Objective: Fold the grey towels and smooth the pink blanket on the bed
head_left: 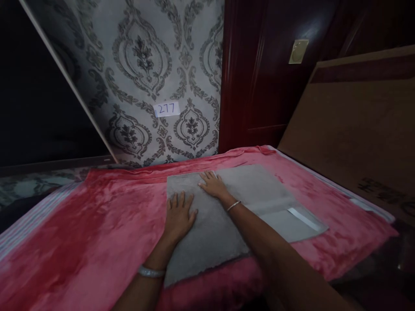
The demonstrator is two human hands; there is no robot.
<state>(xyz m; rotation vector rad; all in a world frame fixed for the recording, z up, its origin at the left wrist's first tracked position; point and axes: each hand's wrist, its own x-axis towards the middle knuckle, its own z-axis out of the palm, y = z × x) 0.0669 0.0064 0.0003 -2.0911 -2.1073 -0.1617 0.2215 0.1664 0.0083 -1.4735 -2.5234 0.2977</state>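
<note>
A flat grey sheet of soft-looking material [207, 242] lies on a pink and red plush blanket [126, 229]. My left hand [179, 218] rests flat on the sheet's left side, fingers spread. Farther back, my right hand [214, 185] lies palm down near the sheet's far edge, also with fingers apart. To its right is a lighter grey panel [259, 183], meeting or partly under the darker sheet; I cannot tell which. A pale, smooth section with a white strip [304, 219] shows at the panel's near right corner. Neither hand grips anything.
Behind the blanket stands a patterned wallpapered wall [142, 56] with a paper label [166, 109] reading 277. A large cardboard box [356, 125] leans at the right, beside a dark red wooden panel [253, 86]. A dark screen [42, 99] stands at the left.
</note>
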